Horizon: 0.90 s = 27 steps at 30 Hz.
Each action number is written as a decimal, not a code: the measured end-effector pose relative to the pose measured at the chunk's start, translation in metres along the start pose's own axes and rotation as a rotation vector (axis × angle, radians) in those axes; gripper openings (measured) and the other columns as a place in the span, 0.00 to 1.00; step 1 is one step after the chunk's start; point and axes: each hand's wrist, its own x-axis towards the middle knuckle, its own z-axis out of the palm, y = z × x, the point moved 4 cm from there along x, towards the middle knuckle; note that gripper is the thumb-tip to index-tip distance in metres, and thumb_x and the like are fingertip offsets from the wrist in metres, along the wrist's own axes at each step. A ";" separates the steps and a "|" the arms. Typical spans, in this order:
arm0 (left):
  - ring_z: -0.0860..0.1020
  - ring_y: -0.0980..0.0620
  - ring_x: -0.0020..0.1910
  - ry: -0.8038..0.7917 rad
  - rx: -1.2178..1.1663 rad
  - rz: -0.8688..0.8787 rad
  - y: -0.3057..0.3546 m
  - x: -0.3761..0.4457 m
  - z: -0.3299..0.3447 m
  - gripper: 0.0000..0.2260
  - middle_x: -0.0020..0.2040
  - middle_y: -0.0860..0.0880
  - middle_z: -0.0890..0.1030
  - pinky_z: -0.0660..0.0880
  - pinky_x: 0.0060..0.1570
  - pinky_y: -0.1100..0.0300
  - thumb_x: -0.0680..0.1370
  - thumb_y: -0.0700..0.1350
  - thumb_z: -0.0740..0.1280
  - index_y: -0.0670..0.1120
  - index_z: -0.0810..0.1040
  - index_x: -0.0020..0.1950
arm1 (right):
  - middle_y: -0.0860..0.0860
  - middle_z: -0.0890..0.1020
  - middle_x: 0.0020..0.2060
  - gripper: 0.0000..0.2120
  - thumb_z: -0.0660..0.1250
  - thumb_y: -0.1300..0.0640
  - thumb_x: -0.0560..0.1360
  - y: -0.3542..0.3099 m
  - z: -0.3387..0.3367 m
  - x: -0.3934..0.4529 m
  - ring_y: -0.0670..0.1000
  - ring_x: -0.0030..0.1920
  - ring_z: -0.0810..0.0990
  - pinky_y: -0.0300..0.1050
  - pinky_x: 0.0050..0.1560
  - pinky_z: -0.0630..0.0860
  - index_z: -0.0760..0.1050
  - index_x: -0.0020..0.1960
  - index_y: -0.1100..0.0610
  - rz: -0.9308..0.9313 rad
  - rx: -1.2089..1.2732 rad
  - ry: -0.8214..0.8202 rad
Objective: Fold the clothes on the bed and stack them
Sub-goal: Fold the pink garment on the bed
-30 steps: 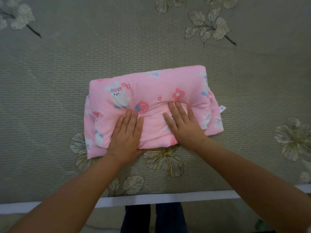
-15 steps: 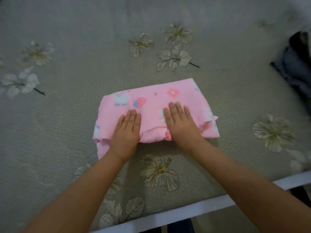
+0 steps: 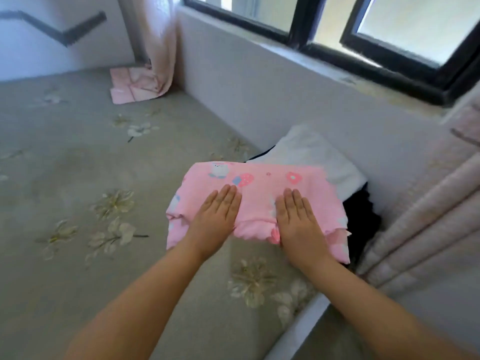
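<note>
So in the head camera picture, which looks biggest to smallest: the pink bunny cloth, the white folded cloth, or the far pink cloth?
1. pink bunny cloth
2. white folded cloth, partly hidden
3. far pink cloth, though distance shrinks it

soft matt pink cloth garment [image 3: 262, 188]

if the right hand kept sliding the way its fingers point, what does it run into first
Probably the white folded cloth just beyond the pink garment that the right hand lies flat on. The wall comes after that. Depth is hard to judge in this wide view.
</note>
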 end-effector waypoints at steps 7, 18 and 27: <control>0.82 0.41 0.47 0.006 -0.021 0.186 0.048 0.188 0.046 0.21 0.49 0.39 0.82 0.78 0.39 0.47 0.66 0.36 0.52 0.35 0.81 0.49 | 0.64 0.81 0.49 0.15 0.64 0.63 0.66 0.165 0.028 0.044 0.63 0.50 0.81 0.61 0.44 0.77 0.81 0.49 0.67 0.265 -0.018 0.111; 0.82 0.42 0.46 -0.160 0.046 0.486 0.063 0.295 0.176 0.18 0.49 0.41 0.83 0.78 0.37 0.46 0.69 0.36 0.54 0.38 0.83 0.48 | 0.58 0.81 0.55 0.20 0.56 0.59 0.68 0.196 0.149 0.074 0.59 0.55 0.80 0.64 0.47 0.76 0.80 0.54 0.61 0.603 0.217 -0.274; 0.37 0.47 0.74 -0.906 0.018 0.284 0.045 0.263 0.277 0.33 0.75 0.49 0.35 0.40 0.71 0.52 0.78 0.36 0.53 0.48 0.33 0.73 | 0.48 0.32 0.73 0.35 0.57 0.44 0.75 0.174 0.221 0.071 0.57 0.71 0.29 0.70 0.64 0.36 0.40 0.75 0.48 0.362 0.510 -0.595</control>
